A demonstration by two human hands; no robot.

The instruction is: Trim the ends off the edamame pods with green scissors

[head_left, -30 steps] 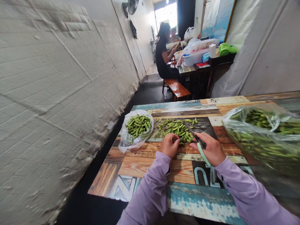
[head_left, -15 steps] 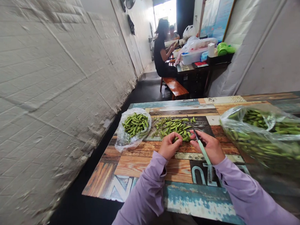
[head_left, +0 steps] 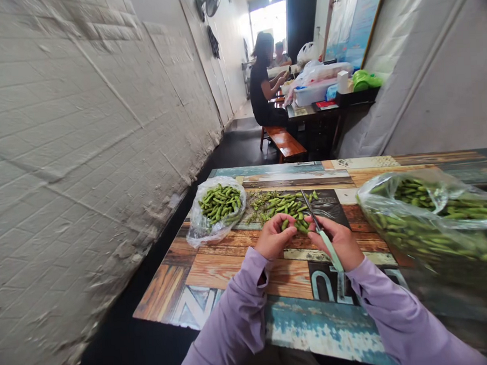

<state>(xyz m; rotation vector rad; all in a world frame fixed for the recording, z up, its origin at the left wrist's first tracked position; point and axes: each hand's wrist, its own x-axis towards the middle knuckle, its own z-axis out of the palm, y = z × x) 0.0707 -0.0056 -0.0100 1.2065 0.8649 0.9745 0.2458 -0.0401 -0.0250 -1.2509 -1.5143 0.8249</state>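
My left hand [head_left: 272, 236] is closed on a green soybean pod [head_left: 286, 224], lifted just above the table. Close beside it, my right hand [head_left: 339, 242] grips scissors [head_left: 319, 230] with pale green handles, blades pointing away from me over a loose pile of pods [head_left: 282, 205]. The pod sits near the blades. Both my sleeves are lilac.
A small clear bag of pods [head_left: 217, 206] lies left of the pile. A large clear bag of pods [head_left: 431, 220] fills the table's right side. The patterned wooden table [head_left: 231, 272] stands beside a white brick wall. Farther back, people sit at another cluttered table by a bench [head_left: 286, 143].
My left hand has drawn a pod out of the pile and raised it toward the scissors. Both hands shifted slightly nearer me.
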